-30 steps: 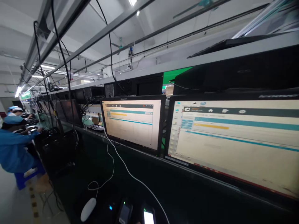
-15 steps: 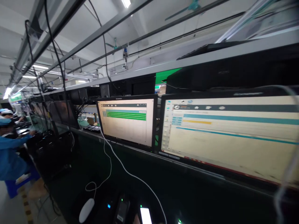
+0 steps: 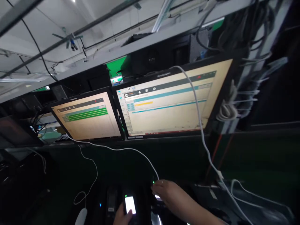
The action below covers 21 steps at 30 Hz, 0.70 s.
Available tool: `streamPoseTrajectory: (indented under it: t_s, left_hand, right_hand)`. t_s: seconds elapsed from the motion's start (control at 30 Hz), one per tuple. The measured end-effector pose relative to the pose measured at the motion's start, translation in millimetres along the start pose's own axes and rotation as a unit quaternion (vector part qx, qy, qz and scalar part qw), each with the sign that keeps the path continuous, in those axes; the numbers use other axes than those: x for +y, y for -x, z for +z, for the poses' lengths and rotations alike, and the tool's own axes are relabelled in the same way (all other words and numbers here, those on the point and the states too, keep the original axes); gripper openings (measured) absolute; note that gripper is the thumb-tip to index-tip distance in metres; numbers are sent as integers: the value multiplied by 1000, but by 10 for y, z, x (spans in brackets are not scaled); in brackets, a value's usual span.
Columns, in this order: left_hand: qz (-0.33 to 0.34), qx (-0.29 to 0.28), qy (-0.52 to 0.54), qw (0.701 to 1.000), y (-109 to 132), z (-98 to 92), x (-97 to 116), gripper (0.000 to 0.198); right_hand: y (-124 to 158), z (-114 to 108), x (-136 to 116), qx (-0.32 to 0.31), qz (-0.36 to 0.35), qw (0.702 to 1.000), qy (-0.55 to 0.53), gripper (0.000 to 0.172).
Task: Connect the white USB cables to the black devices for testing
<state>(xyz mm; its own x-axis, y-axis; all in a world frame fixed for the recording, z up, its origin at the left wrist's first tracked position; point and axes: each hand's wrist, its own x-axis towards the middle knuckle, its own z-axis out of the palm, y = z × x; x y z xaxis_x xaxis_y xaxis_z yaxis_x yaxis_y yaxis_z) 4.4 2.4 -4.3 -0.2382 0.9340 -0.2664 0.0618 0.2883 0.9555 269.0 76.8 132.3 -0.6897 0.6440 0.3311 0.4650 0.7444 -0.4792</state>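
Entering view: right hand (image 3: 167,192) at white cable (image 3: 117,149).

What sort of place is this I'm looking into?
Likely an electronics workshop or factory floor: two lit monitors stand behind a dark bench, the left hand holds a small lit device, and a long rail runs overhead.

Above you, note the pale ceiling (image 3: 93,11), teal fan (image 3: 64,30) and metal rail (image 3: 98,22); a gray shelf (image 3: 150,43) runs above the dark workbench (image 3: 131,165).
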Motion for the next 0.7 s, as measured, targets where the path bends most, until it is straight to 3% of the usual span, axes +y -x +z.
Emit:
streamPoseTrajectory:
  t_s: [0.07, 0.17, 0.23, 0.3, 0.37, 0.43, 0.5, 0.57, 0.7]
  left_hand:
    - [23, -43, -70, 996, -26, 138, -99, 70]
    - [46, 13, -169, 984, -1, 195, -283, 69]
    - [94, 97, -190, 972, 33, 10, -354, 61]
    - [136, 177, -207, 953, 53, -330, -343, 55]
    - [107, 234, -248, 934, 54, -703, -267, 61]
    - [2, 226, -250, 941, 43, -990, -184, 60]
    - [-70, 179, -194, 962, 29, -1144, -145, 53]
    - [-77, 140, -128, 979, 20, -1196, -165, 46]
    - [-21, 120, -97, 988, 25, -1198, -258, 49]
  right_hand:
    - [8, -12, -152, 15, -38, 999, -31, 31]
    - [60, 94, -305, 30, -69, 995, -65, 33]
    - [128, 154, -339, 34, -74, 993, -81, 33]
    - [206, 175, -346, 46, -68, 992, -95, 31]
    - [272, 173, -353, 77, -64, 989, -110, 29]
    - [310, 178, -376, 111, -68, 983, -132, 26]
    - [320, 206, -410, 120, -77, 977, -160, 24]
    - [313, 254, -441, 112, -83, 973, -182, 23]
    - [303, 370, -461, 87, -87, 971, -206, 21]
